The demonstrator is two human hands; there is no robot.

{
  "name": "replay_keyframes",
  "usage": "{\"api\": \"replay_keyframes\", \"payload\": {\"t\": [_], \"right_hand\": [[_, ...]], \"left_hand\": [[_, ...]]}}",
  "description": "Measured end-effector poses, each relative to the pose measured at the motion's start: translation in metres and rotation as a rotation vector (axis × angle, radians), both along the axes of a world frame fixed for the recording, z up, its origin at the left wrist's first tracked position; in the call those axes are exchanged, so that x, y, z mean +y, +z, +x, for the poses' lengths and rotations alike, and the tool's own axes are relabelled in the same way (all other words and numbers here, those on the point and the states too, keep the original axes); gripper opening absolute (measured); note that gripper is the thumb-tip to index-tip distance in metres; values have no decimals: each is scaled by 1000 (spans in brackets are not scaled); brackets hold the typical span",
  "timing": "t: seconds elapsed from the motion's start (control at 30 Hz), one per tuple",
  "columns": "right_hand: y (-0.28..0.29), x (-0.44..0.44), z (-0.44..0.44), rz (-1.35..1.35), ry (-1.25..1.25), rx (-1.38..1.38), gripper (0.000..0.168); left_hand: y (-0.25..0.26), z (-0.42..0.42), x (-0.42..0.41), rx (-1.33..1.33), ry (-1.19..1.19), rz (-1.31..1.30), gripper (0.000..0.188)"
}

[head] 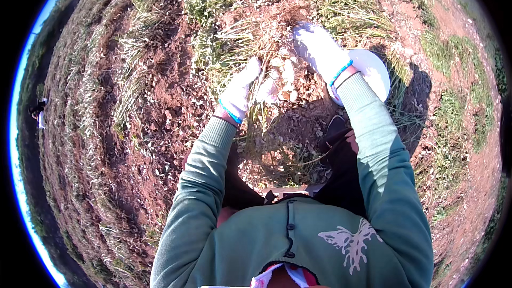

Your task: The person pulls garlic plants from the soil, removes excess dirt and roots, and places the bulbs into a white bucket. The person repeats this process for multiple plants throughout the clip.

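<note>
My left hand (pixel 240 90), in a white knitted glove with a blue cuff edge, grips a bundle of dried peanut stems (pixel 260 114). Pale peanut pods (pixel 287 74) hang in a cluster just right of that grip, among tangled roots. My right hand (pixel 318 50), gloved the same way, reaches over the upper right of the cluster. Its fingertips run into the brown roots (pixel 286 22), so whether they hold anything is hidden. A white plastic bucket (pixel 372 72) stands beside my right wrist, partly covered by the forearm.
Pulled peanut plants (pixel 344 4) lie in rows over reddish soil (pixel 172 72). Another heap of leafy stems (pixel 218 44) is left of the roots. My shoe (pixel 335 126) is below the bucket. Far left, a person (pixel 40 114) shows at the field's edge.
</note>
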State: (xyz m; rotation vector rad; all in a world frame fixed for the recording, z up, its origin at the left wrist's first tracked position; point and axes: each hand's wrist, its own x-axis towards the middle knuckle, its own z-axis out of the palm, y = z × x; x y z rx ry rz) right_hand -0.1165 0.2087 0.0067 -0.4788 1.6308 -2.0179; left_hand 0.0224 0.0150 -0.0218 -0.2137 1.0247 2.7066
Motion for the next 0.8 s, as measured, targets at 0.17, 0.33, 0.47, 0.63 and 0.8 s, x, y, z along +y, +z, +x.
{"api": "replay_keyframes", "payload": {"t": [0.17,0.33,0.47,0.63,0.8], "right_hand": [[29,-13,19,-191,-23,-66,43],[24,-25,5,-148,-27,-75,29],[12,-25,-10,72,-59,156,35],[17,-18,-12,651,-267,881,42],[24,-12,-10,759,-296,877,55]], "left_hand": [[9,7,-2,-5,36,87,45],[8,6,1,-100,274,-155,50],[-13,-2,-16,6,94,114,53],[3,-5,-6,-53,146,-8,53],[4,-3,0,-60,115,-22,46]]}}
